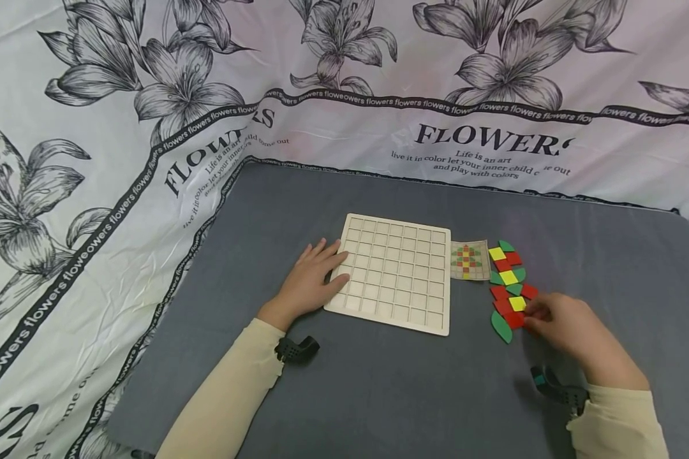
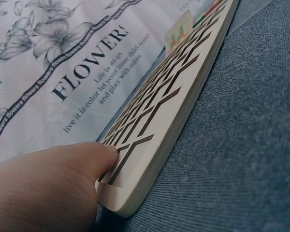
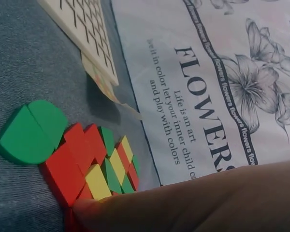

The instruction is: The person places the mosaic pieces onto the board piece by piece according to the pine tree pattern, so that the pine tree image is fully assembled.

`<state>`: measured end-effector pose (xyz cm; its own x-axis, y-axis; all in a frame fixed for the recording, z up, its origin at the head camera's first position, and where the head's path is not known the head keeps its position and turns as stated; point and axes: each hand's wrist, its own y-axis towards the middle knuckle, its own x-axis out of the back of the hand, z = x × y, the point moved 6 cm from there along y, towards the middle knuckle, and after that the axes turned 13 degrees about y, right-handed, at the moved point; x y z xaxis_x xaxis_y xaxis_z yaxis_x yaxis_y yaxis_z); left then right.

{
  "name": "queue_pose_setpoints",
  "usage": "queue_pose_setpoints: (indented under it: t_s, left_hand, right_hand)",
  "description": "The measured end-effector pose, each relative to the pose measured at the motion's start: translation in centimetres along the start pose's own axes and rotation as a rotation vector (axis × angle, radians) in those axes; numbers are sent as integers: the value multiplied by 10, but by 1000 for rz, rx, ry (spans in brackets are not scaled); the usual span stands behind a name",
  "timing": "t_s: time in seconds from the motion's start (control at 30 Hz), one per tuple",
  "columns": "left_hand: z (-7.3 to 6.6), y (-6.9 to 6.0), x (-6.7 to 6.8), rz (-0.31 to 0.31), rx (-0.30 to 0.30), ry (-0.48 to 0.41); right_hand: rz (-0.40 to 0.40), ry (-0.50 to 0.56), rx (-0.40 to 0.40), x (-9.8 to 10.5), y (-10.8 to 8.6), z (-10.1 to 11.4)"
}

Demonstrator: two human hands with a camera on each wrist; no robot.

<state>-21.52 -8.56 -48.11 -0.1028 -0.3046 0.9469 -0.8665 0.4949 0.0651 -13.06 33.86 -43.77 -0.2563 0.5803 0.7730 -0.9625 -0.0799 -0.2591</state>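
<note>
Red, yellow and green flat pieces [image 1: 510, 278] lie in a loose column on the worktop [image 1: 379, 389], well to the right of a pale wooden board [image 1: 393, 274]. At the near end of this group, the thumb and fingertips of the right hand [image 1: 568, 328] are bent towards a red piece [image 1: 515, 320] and touch its right edge; whether they grip it I cannot tell, since the thumb hides much of the contact in the right wrist view. Just beyond that red piece sits a yellow square [image 1: 517, 304], and to its left lies a curved green piece [image 1: 501, 327].

Between the board and the group is a small card [image 1: 478, 262] printed with a coloured pattern, its left edge meeting the board. Square compartments cover the board. Along its left edge rests the left hand [image 1: 307, 284], fingers spread wide, thumb on the surface.

Cream sleeves [image 1: 224, 389] cover both forearms, and black devices [image 1: 297, 350] sit at the wrists. Behind the grey worktop hangs a white cloth [image 1: 373, 137] with flower drawings and black lettering.
</note>
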Motion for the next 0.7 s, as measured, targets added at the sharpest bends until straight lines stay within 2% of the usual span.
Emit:
queue_pose_setpoints:
  t_s: [0.2,0.47,0.7]
  left_hand:
    - [1,1,0,8,3,2]
    - [1,1,-2,-4,6,6]
    - [2,1,-2,-5,11,4]
  right_hand:
    - [-25,-44,24,0,0,3]
    - [-42,-70,-40,-1,0,1]
    - [-64,-100,-61,-2,-2,1]
